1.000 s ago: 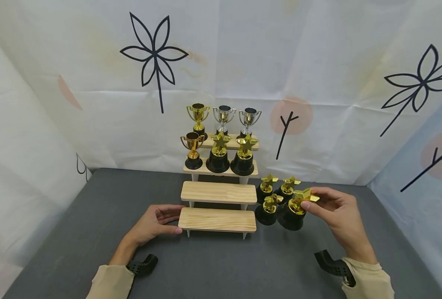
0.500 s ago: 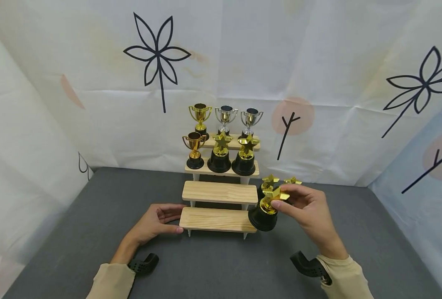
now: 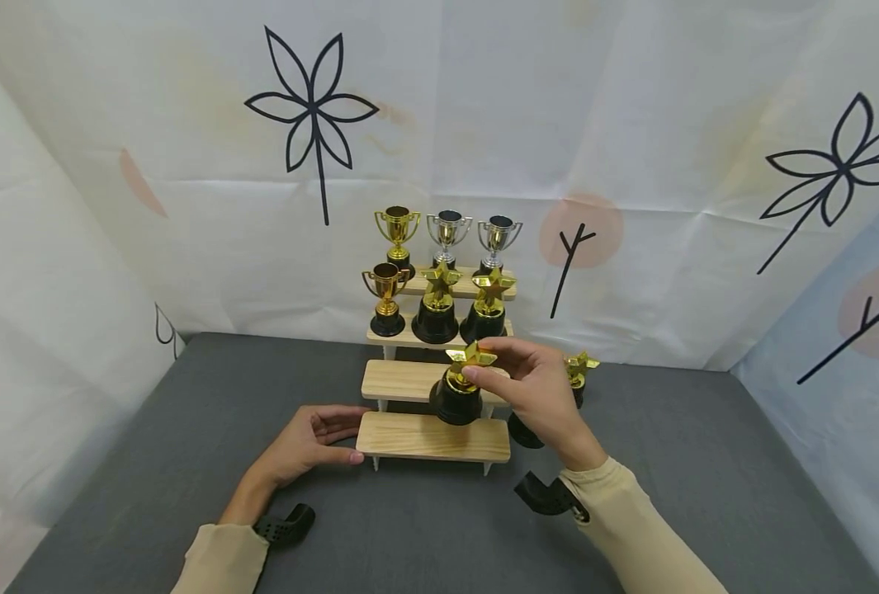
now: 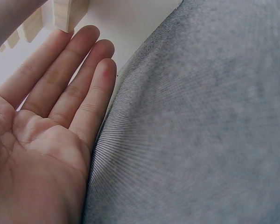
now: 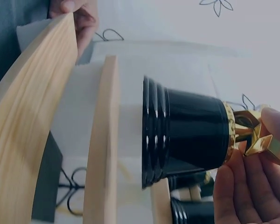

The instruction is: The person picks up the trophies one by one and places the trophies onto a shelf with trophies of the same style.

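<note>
My right hand [image 3: 539,392] pinches a star trophy [image 3: 457,399] by its gold star, with the black base hanging down. In the right wrist view the trophy's base [image 5: 186,133] is off the wooden shelves, with a gap below it. At the left end of the lowest shelf [image 3: 432,436] my left hand [image 3: 309,450] rests with thumb and fingers at the board's edge. Its fingers [image 4: 79,79] are nearly straight in the left wrist view. Behind the right hand, other star trophies are partly hidden; one gold star [image 3: 580,363] shows.
The top shelf [image 3: 463,283] carries a gold cup [image 3: 396,227] and two silver cups [image 3: 448,229]. Below it stand a bronze-coloured cup [image 3: 385,285] and two star trophies [image 3: 435,318]. The second-lowest shelf [image 3: 394,381] sits behind the lowest. A white cloth wall [image 3: 654,272] backs the grey table [image 3: 261,371].
My right hand has carried the star trophy leftward from the group on the table, then up over the lower shelves. The left hand has stayed at the shelf's end.
</note>
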`<state>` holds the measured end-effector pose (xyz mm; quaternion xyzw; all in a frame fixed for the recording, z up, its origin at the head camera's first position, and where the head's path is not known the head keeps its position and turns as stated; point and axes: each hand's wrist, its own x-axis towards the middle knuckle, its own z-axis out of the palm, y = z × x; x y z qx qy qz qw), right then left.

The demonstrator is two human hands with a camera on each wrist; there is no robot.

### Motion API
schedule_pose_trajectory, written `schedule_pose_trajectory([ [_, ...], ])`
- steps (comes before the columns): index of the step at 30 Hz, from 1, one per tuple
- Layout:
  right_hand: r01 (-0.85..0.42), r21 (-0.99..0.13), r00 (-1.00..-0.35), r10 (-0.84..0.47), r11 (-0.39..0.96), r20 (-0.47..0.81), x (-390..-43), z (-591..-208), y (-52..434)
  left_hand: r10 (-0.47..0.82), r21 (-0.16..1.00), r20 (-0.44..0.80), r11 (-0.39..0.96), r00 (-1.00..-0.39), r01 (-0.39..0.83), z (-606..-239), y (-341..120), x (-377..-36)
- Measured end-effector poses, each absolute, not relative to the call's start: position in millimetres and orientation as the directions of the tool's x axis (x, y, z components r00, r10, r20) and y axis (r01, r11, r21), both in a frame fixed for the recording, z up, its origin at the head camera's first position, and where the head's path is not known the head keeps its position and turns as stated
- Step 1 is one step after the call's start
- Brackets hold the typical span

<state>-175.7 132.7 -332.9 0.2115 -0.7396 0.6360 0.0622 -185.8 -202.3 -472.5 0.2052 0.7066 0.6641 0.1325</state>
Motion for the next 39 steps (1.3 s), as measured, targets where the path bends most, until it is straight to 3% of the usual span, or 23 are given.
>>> schedule_pose_trajectory([
  [19, -0.401, -0.914, -0.887, -0.276, 0.062, 0.371, -209, -336, 71, 0.474, 0.993, 0.094, 0.018, -0.875, 0.117, -475, -204, -186],
  [39, -0.412, -0.91, -0.876, -0.295, 0.047, 0.382, -219, -343, 51, 0.49, 0.993, 0.109, -0.006, -0.865, 0.122, -475, -203, -186],
])
